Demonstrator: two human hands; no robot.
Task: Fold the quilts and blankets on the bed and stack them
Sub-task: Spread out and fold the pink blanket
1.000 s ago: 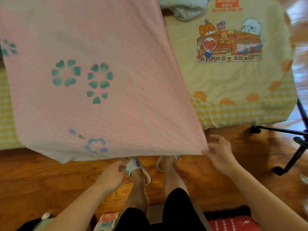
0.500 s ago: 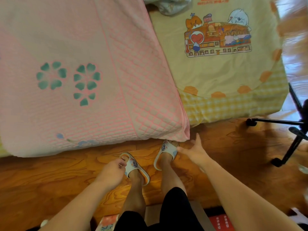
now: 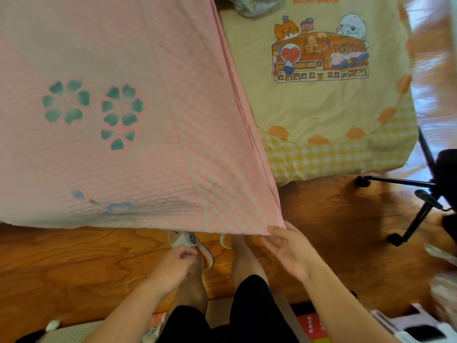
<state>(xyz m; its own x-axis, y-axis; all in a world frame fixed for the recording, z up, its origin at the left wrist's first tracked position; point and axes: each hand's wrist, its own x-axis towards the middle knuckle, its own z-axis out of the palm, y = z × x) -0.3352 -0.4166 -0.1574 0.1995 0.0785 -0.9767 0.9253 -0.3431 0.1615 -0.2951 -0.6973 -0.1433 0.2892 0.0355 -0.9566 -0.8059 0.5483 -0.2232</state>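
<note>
Wood-grain floor (image 3: 333,219) ran across the near half of the head view; beyond it lay the bed, covered with a yellow gingham sheet (image 3: 333,159). On the far right of the bed I noted a cream quilt (image 3: 309,105) printed with cartoon animals over an orange building, lying flat. At the far edge, just left of its top, a crumpled grey-blue blanket (image 3: 254,6) was partly cut off by the frame.

The pink quilt (image 3: 123,70), with green clover prints and a diamond-stitched border, filled the left and centre. Several layered edges showed along its right side. Its near edge overhung the floor, above two feet in pale slippers (image 3: 190,243).

Right hand (image 3: 289,251): fingers extended, palm turned up and leftward, fingertips touching the underside of the pink quilt's near right corner. I saw no grip closed on the fabric.

Left hand (image 3: 175,266): low over the floor, apart from the quilt, fingers loosely curled with thumb near forefinger. I could not tell whether anything was pinched between them.

A black tripod (image 3: 420,206) stood on the floor at right, near the bed corner. Red printed packaging (image 3: 309,328) lay at the near edge.
</note>
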